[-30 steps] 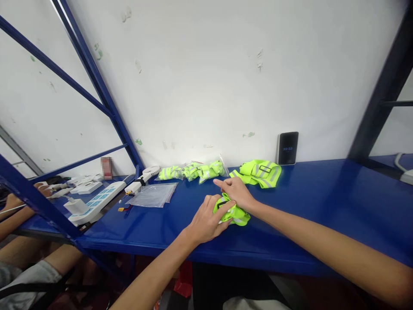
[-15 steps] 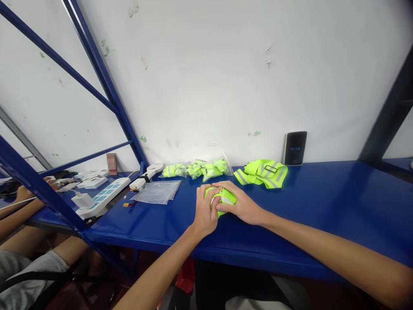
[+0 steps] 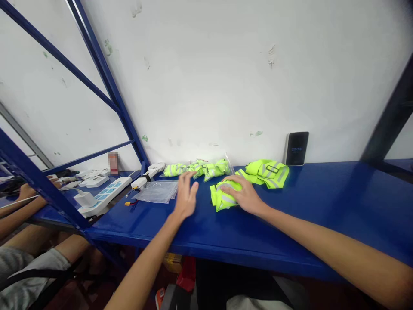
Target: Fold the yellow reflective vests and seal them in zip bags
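Observation:
My right hand (image 3: 245, 194) is wrapped over a folded neon-yellow reflective bundle (image 3: 222, 199) on the blue table. To its left, my left hand (image 3: 186, 196) is raised with its fingers apart, holding nothing. Beside that hand lie flat clear plastic bags (image 3: 156, 191). Along the wall sit neon-yellow bundles in clear bags (image 3: 214, 170). A loose neon-yellow reflective strap piece (image 3: 269, 173) with a dark buckle lies behind my right hand.
A phone-like device (image 3: 297, 148) leans on the wall. At the left are a white power strip (image 3: 105, 197), a white fan (image 3: 156, 168) and a blue frame post (image 3: 45, 189). Beyond the post, another person's hands (image 3: 27, 191) are among white items.
My left hand has let go of the yellow bundle and moved left, its fingers opening. The bundle now shows more of its left side, with my right hand still on it.

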The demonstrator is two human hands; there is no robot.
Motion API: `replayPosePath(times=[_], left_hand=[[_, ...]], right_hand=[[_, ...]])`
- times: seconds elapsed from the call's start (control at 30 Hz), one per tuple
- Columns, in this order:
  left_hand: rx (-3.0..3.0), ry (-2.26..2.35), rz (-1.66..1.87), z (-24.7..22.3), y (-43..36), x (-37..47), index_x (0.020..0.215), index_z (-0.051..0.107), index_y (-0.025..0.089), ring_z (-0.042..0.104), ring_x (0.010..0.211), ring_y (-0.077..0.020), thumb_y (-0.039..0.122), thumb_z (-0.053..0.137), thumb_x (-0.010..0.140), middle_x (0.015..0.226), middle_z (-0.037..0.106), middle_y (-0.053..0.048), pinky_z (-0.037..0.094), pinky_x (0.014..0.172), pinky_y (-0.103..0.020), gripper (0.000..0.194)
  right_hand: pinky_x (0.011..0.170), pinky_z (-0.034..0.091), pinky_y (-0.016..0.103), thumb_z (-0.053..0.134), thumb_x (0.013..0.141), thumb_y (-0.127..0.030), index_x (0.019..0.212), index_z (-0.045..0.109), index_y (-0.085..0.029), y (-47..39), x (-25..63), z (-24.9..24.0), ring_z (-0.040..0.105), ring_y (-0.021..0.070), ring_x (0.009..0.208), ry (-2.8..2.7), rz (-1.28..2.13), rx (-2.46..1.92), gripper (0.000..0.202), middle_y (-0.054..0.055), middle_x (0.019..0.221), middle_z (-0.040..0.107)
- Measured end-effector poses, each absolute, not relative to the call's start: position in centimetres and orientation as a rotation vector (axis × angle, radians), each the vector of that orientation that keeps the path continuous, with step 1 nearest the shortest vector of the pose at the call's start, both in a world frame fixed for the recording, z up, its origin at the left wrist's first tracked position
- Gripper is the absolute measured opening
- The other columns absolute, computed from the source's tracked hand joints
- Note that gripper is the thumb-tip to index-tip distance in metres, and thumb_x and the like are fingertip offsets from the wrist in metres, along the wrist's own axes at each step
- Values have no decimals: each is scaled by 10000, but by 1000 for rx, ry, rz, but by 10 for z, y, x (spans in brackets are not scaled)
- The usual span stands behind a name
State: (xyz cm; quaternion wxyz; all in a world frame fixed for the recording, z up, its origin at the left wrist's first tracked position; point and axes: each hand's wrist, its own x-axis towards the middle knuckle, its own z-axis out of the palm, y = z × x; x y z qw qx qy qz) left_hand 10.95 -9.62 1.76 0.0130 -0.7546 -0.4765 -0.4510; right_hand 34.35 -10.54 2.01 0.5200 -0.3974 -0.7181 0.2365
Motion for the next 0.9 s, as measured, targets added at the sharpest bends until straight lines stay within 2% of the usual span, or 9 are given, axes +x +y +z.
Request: replayPosePath(times=[0.07,0.17,0.27,0.33,0.43,0.53,0.73,0.9], left_hand=[[-2214,-1594,-1047,19,-83,68,1264,535,222,383,1313,-293,469,389,936,1368,471,-124,287,1088,-484,435],[-2106,-1755,-646,13,-69,19,1273,559,199,379,1336,-347,498,416,907,1373,519,-140,235,1093,-561,494],[-2119,-1823,-491,6,-65,1,1132,661,192,577,1148,-329,461,402,906,1172,676,-126,225,1095,-572,437],[-2075,-1801,-589,6,-65,4,1007,704,192,656,982,-289,391,396,907,1014,732,-101,294,1070,-514,381],[-1882,-1717,-945,14,-67,22,918,705,181,665,857,-252,342,428,890,894,738,-80,432,912,-399,322],[-1763,-1573,-1302,22,-70,57,854,686,169,642,785,-219,323,461,879,819,713,-65,458,771,-329,273],[-2035,-1248,-1705,23,-74,151,825,663,174,628,812,-188,247,451,892,813,691,-41,458,780,-310,235],[-2099,-1242,-2006,17,-73,194,840,638,169,622,829,-178,236,435,918,832,663,-41,476,794,-312,227]], right_hand=[[923,428,407,646,794,-470,940,692,-225,-99,351,17,614,267,988,-1715,536,-1011,289,58,1028,684],[902,439,413,642,790,-470,945,684,-216,-91,356,14,618,274,986,-1701,489,-1065,300,68,1024,687],[891,443,413,643,787,-468,966,680,-210,-89,356,15,621,276,980,-1682,456,-1085,316,74,1024,682],[896,437,412,645,787,-471,972,678,-205,-90,357,19,619,273,979,-1664,457,-1079,326,74,1023,676],[923,418,415,659,774,-475,956,676,-199,-96,358,28,607,275,1001,-1603,461,-1048,331,70,1016,674],[903,425,398,663,763,-477,920,668,-198,-106,356,38,605,271,979,-1528,510,-967,321,52,980,674],[841,447,356,651,782,-465,889,635,-199,-110,346,40,603,241,904,-1370,609,-866,287,25,911,655],[877,433,378,648,797,-402,880,615,-199,-93,352,30,594,242,922,-1342,310,-948,222,43,910,644]])
